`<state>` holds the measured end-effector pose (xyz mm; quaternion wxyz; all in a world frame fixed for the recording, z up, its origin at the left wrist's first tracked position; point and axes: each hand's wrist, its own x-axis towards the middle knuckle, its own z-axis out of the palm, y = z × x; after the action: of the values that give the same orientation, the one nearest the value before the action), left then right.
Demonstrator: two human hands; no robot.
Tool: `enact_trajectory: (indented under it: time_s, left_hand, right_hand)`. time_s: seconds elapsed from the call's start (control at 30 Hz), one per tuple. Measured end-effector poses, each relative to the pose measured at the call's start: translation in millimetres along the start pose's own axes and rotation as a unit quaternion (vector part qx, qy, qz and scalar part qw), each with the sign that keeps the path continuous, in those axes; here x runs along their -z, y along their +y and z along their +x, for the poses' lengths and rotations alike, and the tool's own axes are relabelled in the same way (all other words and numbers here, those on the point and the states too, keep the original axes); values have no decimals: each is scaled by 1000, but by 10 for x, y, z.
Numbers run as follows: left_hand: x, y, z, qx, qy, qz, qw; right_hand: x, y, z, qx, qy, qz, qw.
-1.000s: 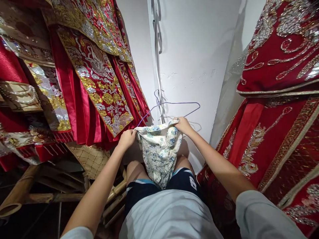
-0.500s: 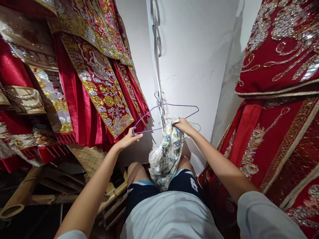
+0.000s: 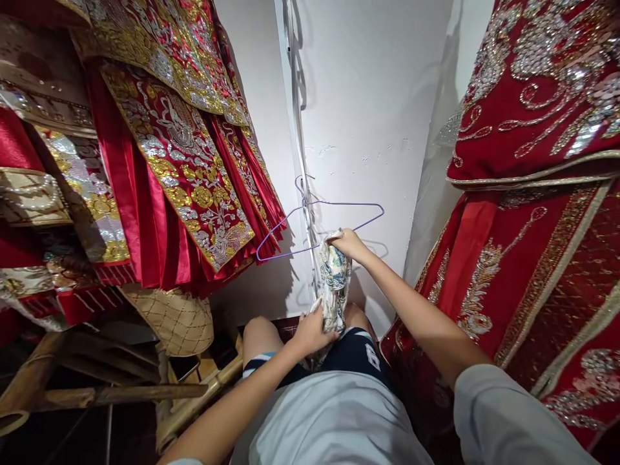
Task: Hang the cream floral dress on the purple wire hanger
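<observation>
A white garment [image 3: 335,274] with a blue and green floral print hangs bunched in front of my knees. My right hand [image 3: 349,245] is closed on its upper end, close to the bottom bar of a purple wire hanger [image 3: 358,204]. Lower down, my left hand [image 3: 312,332] grips the gathered cloth, its fingertips partly hidden behind the fabric. The hanger's left corner is free of my hands. Whether the right fingers also hold the hanger's bar, I cannot tell.
Red embroidered costumes with gold and silver work [image 3: 194,161] hang on the left. A red beaded gown [image 3: 508,271] stands close on the right. Bamboo furniture [image 3: 130,394] is at the lower left. Ahead is a white wall [image 3: 368,84] with a white vertical strip [image 3: 293,97].
My left hand has let go of the hanger's left corner and moved down to grasp the lower part of the garment. The right hand keeps its hold on the cloth.
</observation>
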<state>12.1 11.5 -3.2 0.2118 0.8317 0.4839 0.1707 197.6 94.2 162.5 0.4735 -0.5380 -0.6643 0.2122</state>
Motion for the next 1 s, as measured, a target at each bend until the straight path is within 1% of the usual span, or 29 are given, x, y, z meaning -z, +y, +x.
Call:
enact_trajectory:
  time_s: [0.03, 0.07, 0.1, 0.2, 0.27, 0.33, 0.37, 0.4, 0.47, 0.57, 0.63, 0.7, 0.77, 0.8, 0.87, 0.9, 1.0]
  left_hand:
    - [55, -76, 5, 26, 4, 65, 998]
    - [148, -170, 10, 46, 11, 109, 993]
    - [274, -274, 13, 59, 21, 128, 990]
    - [781, -576, -8, 77, 74, 137, 985]
    - [1113, -715, -56, 73, 93, 135, 984]
    - [1342, -779, -134, 59, 85, 118, 988]
    - [1405, -782, -182, 50, 75, 104, 990]
    - [1434, -768, -236, 43, 67, 92, 993]
    - [1414, -700, -350, 34, 47, 92, 994]
    - [1317, -574, -491, 8, 19, 163, 986]
    - [1312, -539, -525, -5, 16, 194, 981]
    - [1402, -564, -497, 11, 44, 190, 981]
    - [1566, -623, -424, 29, 83, 180, 980]
    - [1657, -651, -383, 28, 95, 178, 979]
    - [1806, -685, -314, 6, 102, 176, 979]
    - [1852, -688, -293, -10, 102, 175, 979]
    - [1881, -655, -296, -49, 106, 180, 977]
  right_hand:
    - [13, 6, 0, -1, 0, -1, 1000]
    - [27, 12, -2, -2, 0, -3, 1000]
    - [40, 16, -5, -2, 1, -4, 1000]
    - [65, 18, -12, 0, 3, -2, 1000]
    - [64, 14, -11, -4, 4, 0, 1000]
    - [54, 14, -6, -9, 3, -3, 1000]
    - [49, 18, -4, -11, 1, -5, 1000]
    - [45, 24, -3, -12, -3, -6, 1000]
    - [43, 37, -1, -15, -14, -6, 1000]
    - [55, 48, 5, -19, -23, -7, 1000]
    - [68, 44, 15, -17, -18, -14, 1000]
    - [82, 36, 29, -12, -11, -17, 1000]
    - [92, 30, 41, -9, -9, -14, 1000]
    - [96, 30, 46, -8, -10, -14, 1000]
    - [101, 35, 54, -3, -11, -18, 1000]
    - [103, 40, 56, 2, -10, -22, 1000]
    - [115, 60, 56, 15, -7, -34, 999]
